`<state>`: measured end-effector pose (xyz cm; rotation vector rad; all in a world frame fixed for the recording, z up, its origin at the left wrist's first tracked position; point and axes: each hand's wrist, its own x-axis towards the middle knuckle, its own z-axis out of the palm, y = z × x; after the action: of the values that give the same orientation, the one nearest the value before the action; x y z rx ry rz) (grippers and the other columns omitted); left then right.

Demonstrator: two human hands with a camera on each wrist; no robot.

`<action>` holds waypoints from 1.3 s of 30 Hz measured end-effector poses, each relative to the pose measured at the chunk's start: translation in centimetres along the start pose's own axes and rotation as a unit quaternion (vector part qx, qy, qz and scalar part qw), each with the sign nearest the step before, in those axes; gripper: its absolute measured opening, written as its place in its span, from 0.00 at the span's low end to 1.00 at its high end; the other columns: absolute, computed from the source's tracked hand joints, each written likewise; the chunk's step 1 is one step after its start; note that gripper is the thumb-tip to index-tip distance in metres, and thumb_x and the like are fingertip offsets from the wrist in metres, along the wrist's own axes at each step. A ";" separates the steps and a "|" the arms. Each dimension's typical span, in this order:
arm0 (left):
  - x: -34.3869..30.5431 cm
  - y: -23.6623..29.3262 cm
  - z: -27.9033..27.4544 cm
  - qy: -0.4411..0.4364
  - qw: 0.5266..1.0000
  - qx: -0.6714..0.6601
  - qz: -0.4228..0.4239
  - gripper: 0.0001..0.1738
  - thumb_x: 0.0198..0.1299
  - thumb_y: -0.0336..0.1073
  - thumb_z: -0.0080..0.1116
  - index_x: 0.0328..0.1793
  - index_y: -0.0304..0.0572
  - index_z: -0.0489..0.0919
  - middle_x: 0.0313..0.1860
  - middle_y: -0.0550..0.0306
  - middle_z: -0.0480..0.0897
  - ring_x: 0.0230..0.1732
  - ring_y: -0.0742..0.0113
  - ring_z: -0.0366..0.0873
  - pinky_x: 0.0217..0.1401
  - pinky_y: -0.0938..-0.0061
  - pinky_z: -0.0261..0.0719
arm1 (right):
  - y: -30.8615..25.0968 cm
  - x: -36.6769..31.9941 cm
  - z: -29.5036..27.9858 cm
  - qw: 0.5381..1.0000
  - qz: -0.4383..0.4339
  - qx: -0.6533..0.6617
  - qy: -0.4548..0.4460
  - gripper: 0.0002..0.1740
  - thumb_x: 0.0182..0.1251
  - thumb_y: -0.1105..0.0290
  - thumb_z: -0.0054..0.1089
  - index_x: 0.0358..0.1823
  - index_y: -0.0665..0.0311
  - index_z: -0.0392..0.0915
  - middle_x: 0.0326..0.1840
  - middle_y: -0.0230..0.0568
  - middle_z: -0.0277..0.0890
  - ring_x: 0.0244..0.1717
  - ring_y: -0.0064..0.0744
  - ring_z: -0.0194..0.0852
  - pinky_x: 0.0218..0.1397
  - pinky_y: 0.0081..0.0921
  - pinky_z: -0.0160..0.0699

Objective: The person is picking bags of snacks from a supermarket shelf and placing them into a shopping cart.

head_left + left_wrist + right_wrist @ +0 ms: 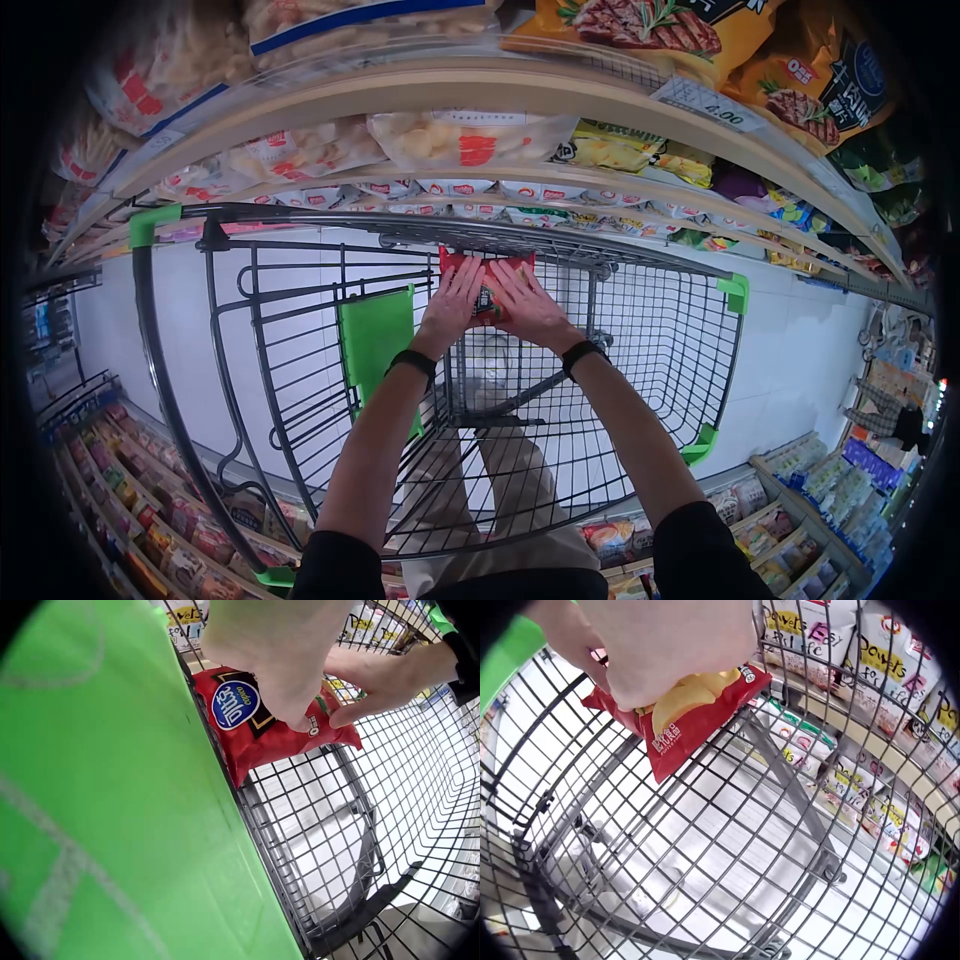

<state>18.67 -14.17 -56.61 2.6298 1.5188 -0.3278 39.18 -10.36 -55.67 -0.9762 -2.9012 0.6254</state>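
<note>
A red bag of potato chips [486,305] with a blue oval logo lies against the wire floor of a shopping cart [735,292], close to its far side. My left hand [452,303] rests on the bag's left part, fingers straight and pointing away from me. Beside it, my right hand [530,308] lies on the right part with its fingers extended too. The left wrist view shows the bag's logo end [236,705] sticking out past the left hand. In the right wrist view, printed chips [682,705] show below the right hand, which hides part of the bag.
A green panel [378,335] stands in the cart left of my hands. Shelves [330,100] of snack bags run along the far side. More packed shelves [130,490] stand behind me, at the lower left. Right of the bag extends the cart's wire grid [640,350].
</note>
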 end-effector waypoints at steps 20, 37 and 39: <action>-3.4 5.0 2.7 0.065 0.996 -0.054 -0.015 0.22 0.59 0.34 0.54 0.60 0.34 0.74 0.70 0.45 0.68 0.73 0.51 0.63 0.66 0.59 0.73 | -1.8 -3.5 1.7 0.993 -0.025 -0.114 0.030 0.29 0.67 0.68 0.49 0.70 0.58 0.63 0.77 0.41 0.53 0.77 0.36 0.53 0.75 0.37 0.59; -4.9 9.0 10.3 0.036 0.324 -0.744 -0.583 0.20 0.68 0.46 0.53 0.57 0.40 0.69 0.44 0.50 0.79 0.41 0.53 0.82 0.38 0.54 0.83 | -2.2 -6.7 11.2 0.630 0.538 0.526 0.190 0.22 0.68 0.53 0.61 0.43 0.69 0.80 0.32 0.39 0.82 0.31 0.34 0.80 0.34 0.31 0.79; -4.5 9.0 7.4 0.098 0.227 -0.778 -0.577 0.17 0.71 0.44 0.50 0.58 0.42 0.68 0.49 0.53 0.78 0.49 0.57 0.79 0.48 0.61 0.81 | -2.0 -7.0 11.2 0.544 0.551 0.611 0.164 0.20 0.67 0.56 0.63 0.47 0.67 0.82 0.34 0.34 0.83 0.32 0.22 0.79 0.32 0.23 0.79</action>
<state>23.23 -23.78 -63.07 -0.2697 1.6363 0.9888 42.11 -20.01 -64.45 -1.9436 -0.5727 1.7264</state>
